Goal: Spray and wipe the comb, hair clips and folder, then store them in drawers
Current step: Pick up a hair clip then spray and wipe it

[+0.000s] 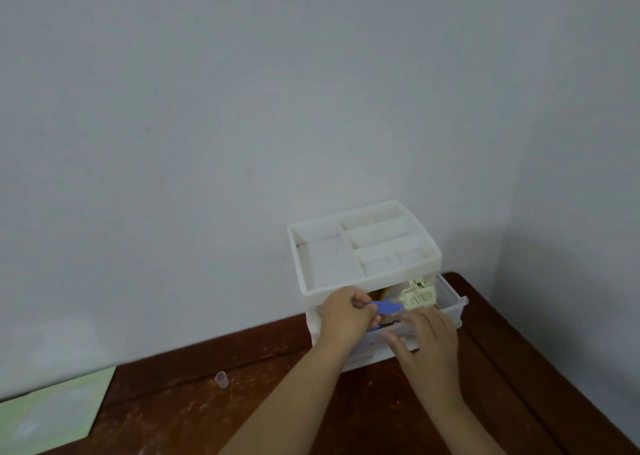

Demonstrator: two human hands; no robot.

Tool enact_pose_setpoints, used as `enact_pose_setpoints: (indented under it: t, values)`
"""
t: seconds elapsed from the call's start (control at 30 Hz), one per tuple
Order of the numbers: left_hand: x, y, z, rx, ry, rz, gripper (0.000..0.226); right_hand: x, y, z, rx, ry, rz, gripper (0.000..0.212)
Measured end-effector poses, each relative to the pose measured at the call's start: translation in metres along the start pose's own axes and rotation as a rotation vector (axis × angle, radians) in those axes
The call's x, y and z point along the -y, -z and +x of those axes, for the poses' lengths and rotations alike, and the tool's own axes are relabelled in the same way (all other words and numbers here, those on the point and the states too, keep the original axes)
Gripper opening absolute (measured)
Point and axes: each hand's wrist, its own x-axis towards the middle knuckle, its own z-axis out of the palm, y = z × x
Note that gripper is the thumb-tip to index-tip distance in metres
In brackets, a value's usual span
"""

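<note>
White drawer unit [363, 246] stands on table at the wall, top tray split into compartments. Top drawer [450, 298] pulled out, clear plastic. Cream claw clip [417, 296] lies inside it toward the right. Blue clip [388, 307] held over the open drawer, roughly level, pinched at its left end. Something yellow inside behind it, unclear. Pale green folder [52, 416] flat on table, far left.

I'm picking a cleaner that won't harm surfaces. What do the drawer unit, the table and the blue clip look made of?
Drawer unit: white plastic, by its moulded tray compartments; its open drawer looks translucent.
Table: likely dark reddish wood, scuffed with a dull sheen.
Blue clip, held by the left hand: probably matte plastic, too blurred to be sure.
</note>
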Motion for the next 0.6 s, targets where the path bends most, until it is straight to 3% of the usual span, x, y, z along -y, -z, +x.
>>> enact_pose_setpoints:
  t: [0.07, 0.13, 0.23, 0.33, 0.43, 0.53, 0.6]
  values:
    - [-0.003, 0.002, -0.002, 0.068, -0.103, 0.325, 0.010, 0.000, 0.000, -0.001, 0.008, 0.000, -0.004, 0.066]
    - [-0.001, 0.009, -0.005, 0.057, -0.218, 0.581, 0.019, 0.000, 0.000, -0.002, 0.016, -0.008, -0.023, 0.067]
    - [0.010, 0.022, -0.014, 0.036, -0.419, 0.796, 0.023, 0.002, 0.002, -0.002, 0.040, -0.003, -0.080, 0.051]
    - [0.033, 0.036, -0.027, -0.004, -0.609, 0.859, 0.029, 0.004, 0.003, -0.001, 0.053, -0.023, -0.058, 0.048]
    - [0.064, 0.049, -0.036, -0.152, -0.553, 0.869, 0.042, 0.007, 0.002, -0.004, 0.036, -0.040, -0.035, 0.049]
    - [0.073, 0.055, -0.045, -0.189, -0.340, 0.664, 0.071, 0.010, 0.001, -0.007, -0.013, -0.068, 0.007, 0.044]
    - [0.076, 0.056, -0.041, -0.220, -0.347, 0.660, 0.075, 0.012, 0.000, -0.010, -0.042, -0.101, -0.010, 0.045]
